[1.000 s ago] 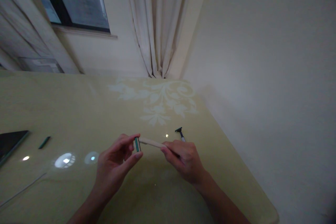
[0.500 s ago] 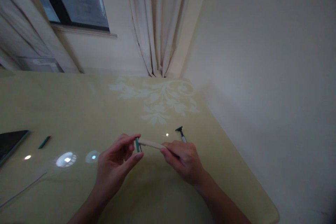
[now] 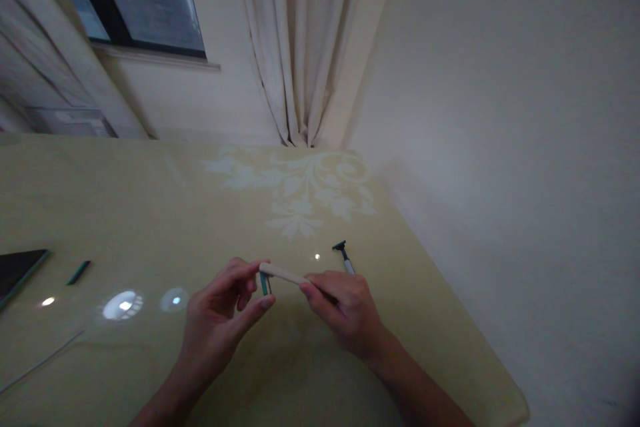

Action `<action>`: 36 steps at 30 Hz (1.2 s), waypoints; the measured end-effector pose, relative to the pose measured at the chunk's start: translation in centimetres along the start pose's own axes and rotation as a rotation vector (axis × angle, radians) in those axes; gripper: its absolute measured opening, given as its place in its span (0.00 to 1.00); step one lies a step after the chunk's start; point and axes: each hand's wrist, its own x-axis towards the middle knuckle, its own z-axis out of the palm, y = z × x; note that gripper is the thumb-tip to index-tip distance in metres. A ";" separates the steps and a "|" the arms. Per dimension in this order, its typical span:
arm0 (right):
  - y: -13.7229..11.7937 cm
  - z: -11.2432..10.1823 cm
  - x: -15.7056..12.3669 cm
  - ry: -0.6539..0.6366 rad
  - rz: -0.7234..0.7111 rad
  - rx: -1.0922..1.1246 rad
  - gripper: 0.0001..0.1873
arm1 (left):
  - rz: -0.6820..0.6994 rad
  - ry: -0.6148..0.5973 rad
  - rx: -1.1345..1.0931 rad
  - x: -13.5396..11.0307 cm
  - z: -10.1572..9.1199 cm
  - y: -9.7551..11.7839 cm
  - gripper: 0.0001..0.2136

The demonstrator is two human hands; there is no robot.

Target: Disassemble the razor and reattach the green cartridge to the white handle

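My left hand [image 3: 220, 310] pinches a small green razor cartridge [image 3: 265, 283] upright between thumb and forefinger. My right hand [image 3: 347, 310] is closed around a slim beige stick [image 3: 284, 273], its thumb lying along it. The stick's far end rests over the upper part of the cartridge, close to my left fingertip. Whether that end carries bristles I cannot tell. Just beyond my right hand, a razor [image 3: 344, 255] with a dark head and a grey handle lies on the table, partly hidden by the hand.
The glossy yellow-green table [image 3: 150, 213] has a pale floral pattern. To the left lie a dark flat device [image 3: 20, 271], a small green and black piece [image 3: 79, 273] and a thin white cable [image 3: 43, 361]. A wall [image 3: 525, 180] borders the right edge; curtains [image 3: 300, 47] hang behind.
The stick's tip has moved up and slightly left along the cartridge, now nearer my left forefinger. My right hand has shifted a little left with it. The cartridge stays pinched.
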 end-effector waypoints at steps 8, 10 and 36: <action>0.1 0.0 0.1 -0.008 0.011 0.042 0.26 | -0.040 0.036 -0.014 0.4 0.1 0.6 0.17; 0.1 -0.1 0.1 0.031 0.015 0.023 0.26 | -0.041 0.046 -0.027 0.4 0.1 0.7 0.16; 0.5 -0.1 0.0 0.023 -0.004 -0.007 0.28 | -0.082 0.057 -0.064 0.6 0.2 0.5 0.17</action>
